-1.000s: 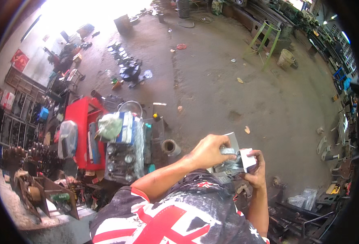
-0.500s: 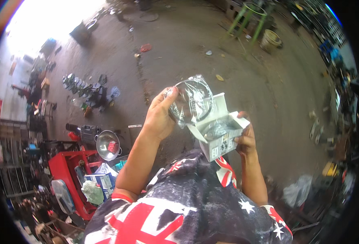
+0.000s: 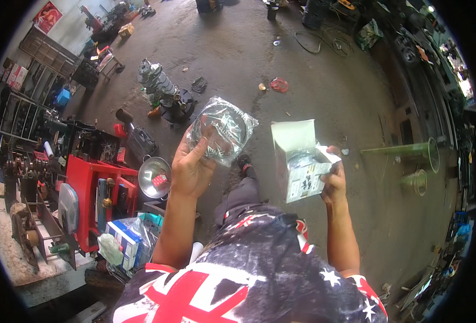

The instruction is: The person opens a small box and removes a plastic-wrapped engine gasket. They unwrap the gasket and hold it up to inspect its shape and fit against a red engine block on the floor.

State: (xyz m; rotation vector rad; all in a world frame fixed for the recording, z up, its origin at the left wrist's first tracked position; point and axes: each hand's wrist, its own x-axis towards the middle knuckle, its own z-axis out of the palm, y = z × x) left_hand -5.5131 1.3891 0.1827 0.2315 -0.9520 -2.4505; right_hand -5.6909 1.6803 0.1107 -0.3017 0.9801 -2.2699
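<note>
Thin grey rings, apparently piston rings, lie flat inside a clear plastic bag [image 3: 231, 129]. My left hand [image 3: 192, 169] pinches the bag's near left side, thumb on top. To the right, my right hand [image 3: 334, 180] grips a small white cardboard box [image 3: 304, 185] by its right side. The box's tall flap stands up at the back and its top is open. Another clear-wrapped packet [image 3: 301, 158] shows inside the box. A gap separates the bag from the box. Some right-hand fingers are hidden behind the box.
A crankshaft [image 3: 160, 81] stands on the floor ahead-left. Nearer on the left are a metal bowl [image 3: 149, 183] with a small red packet, a red metal stand [image 3: 84, 177] and a blue-and-white box [image 3: 123, 245]. A green stool [image 3: 433, 155] appears at the right.
The bagged rings and my left hand have moved left, away from the box, which they overlapped before. The box sits slightly farther right. My view has turned left.
</note>
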